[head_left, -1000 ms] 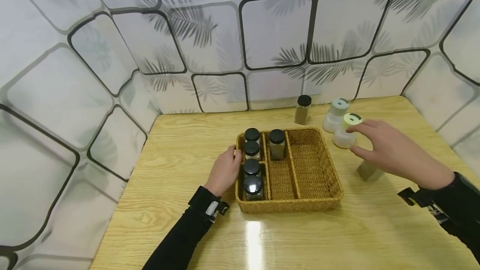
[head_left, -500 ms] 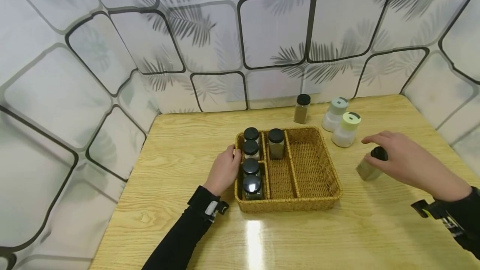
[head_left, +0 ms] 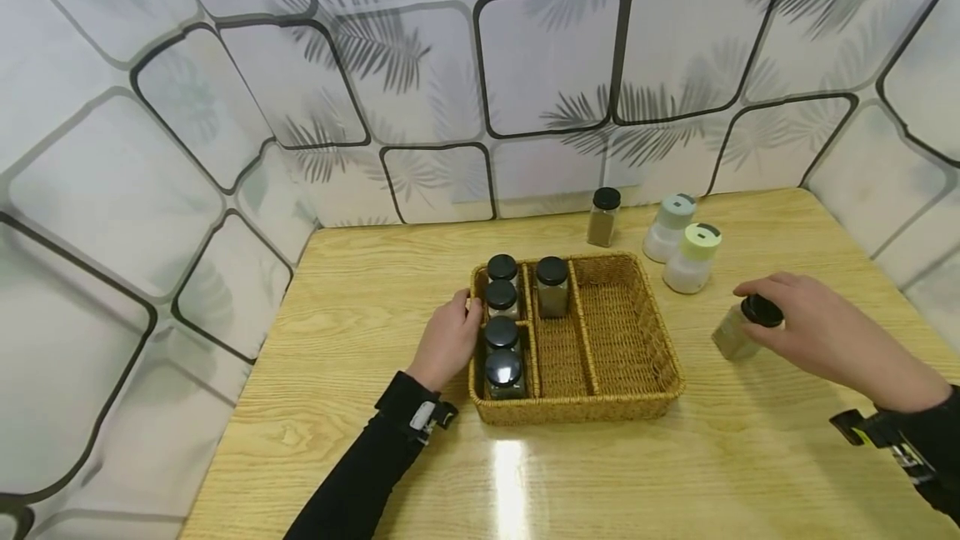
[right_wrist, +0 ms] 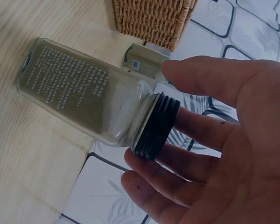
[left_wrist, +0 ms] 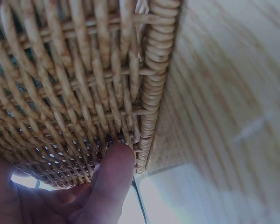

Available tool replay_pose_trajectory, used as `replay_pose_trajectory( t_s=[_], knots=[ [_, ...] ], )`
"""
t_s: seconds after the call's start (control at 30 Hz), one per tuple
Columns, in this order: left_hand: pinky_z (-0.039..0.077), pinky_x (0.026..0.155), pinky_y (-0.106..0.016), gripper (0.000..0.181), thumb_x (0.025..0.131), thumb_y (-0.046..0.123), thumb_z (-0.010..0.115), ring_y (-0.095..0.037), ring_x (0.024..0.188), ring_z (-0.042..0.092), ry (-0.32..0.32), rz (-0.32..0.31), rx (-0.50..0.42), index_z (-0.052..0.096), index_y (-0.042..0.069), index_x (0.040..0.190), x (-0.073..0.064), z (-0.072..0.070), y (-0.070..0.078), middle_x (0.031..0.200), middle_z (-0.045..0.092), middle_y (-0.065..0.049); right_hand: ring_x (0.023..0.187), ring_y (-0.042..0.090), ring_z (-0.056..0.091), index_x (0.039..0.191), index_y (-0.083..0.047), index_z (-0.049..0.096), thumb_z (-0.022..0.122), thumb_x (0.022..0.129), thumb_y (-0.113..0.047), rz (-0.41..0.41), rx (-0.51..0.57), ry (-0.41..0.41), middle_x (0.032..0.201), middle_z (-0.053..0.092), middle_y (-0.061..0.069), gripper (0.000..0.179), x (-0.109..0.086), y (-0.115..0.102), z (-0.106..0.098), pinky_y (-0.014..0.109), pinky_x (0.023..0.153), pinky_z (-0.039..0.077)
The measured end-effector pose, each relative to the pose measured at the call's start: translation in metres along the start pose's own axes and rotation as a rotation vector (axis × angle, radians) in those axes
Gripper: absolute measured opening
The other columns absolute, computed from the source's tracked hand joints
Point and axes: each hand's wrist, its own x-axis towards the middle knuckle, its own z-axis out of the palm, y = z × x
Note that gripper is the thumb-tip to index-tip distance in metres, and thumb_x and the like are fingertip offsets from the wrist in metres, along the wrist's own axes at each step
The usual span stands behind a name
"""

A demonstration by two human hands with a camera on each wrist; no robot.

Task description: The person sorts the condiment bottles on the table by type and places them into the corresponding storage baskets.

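My left hand (head_left: 450, 340) holds the left side of a divided wicker basket (head_left: 577, 413). In the left wrist view, the thumb (left_wrist: 114, 172) lies against the woven wall (left_wrist: 60, 88); the other fingers are partly hidden. My right hand (head_left: 825, 332) is around the black cap of a spice jar (head_left: 731, 338), which stands on the table right of the basket. The right wrist view shows the jar's greyish-brown powder and printed label (right_wrist: 70, 79). There the thumb (right_wrist: 200, 77) is apart from the cap (right_wrist: 158, 126), with the other fingers at its far side.
Several black-capped jars (head_left: 502, 332) stand in the basket's left compartments, and one jar (head_left: 552, 290) in its middle one. Behind the basket stands another spice jar (head_left: 603, 219). Two white shakers, one grey-green-topped (head_left: 670, 227) and one yellow-topped (head_left: 693, 259), stand at the back right. Patterned cloth (head_left: 555, 65) encloses the table.
My right hand has moved from beside the yellow-topped shaker, right and toward the front, down to the spice jar's cap. The left hand stays on the basket.
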Motion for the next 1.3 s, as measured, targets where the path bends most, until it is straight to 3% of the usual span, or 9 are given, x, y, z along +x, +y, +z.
replay_pose_trajectory(
  t_s=[0.43, 0.67, 0.9, 1.3],
  knots=[
    [0.050, 0.099, -0.051, 0.060, 0.110, 0.038, 0.030, -0.034, 0.106, 0.068, -0.002, 0.004, -0.013, 0.042, -0.007, 0.148, -0.0010, 0.0007, 0.0004, 0.117, 0.068, -0.024, 0.101, 0.049, 0.061, 0.130, 0.005, 0.060, 0.076, 0.088, -0.016, -0.031, 0.026, 0.014, 0.117, 0.063, 0.030, 0.049, -0.0038, 0.0051, 0.0048, 0.060, 0.080, 0.049],
    [0.048, 0.101, -0.052, 0.060, 0.110, 0.038, 0.031, -0.037, 0.116, 0.064, 0.003, 0.004, -0.018, 0.043, -0.007, 0.148, -0.0011, 0.0003, 0.0015, 0.128, 0.064, -0.027, 0.103, 0.051, 0.059, 0.130, 0.006, 0.059, 0.075, 0.088, -0.011, -0.035, 0.028, 0.014, 0.119, 0.062, 0.032, 0.048, -0.0049, 0.0045, 0.0051, 0.061, 0.081, 0.048],
    [0.049, 0.101, -0.051, 0.060, 0.110, 0.039, 0.031, -0.036, 0.115, 0.065, 0.004, -0.004, -0.017, 0.043, -0.006, 0.148, -0.0018, -0.0006, 0.0025, 0.125, 0.065, -0.025, 0.097, 0.046, 0.063, 0.126, 0.006, 0.062, 0.077, 0.086, -0.010, -0.044, 0.029, 0.021, 0.111, 0.065, 0.027, 0.046, -0.0031, 0.0045, 0.0037, 0.057, 0.077, 0.051],
    [0.049, 0.101, -0.051, 0.060, 0.110, 0.039, 0.031, -0.037, 0.117, 0.064, 0.010, 0.002, -0.001, 0.044, -0.006, 0.147, 0.0003, 0.0009, -0.0001, 0.128, 0.064, -0.026, 0.098, 0.046, 0.063, 0.125, 0.005, 0.062, 0.077, 0.085, -0.008, -0.066, 0.023, 0.060, 0.112, 0.065, 0.028, 0.045, 0.0046, -0.0047, -0.0037, 0.060, 0.080, 0.050]
  ],
)
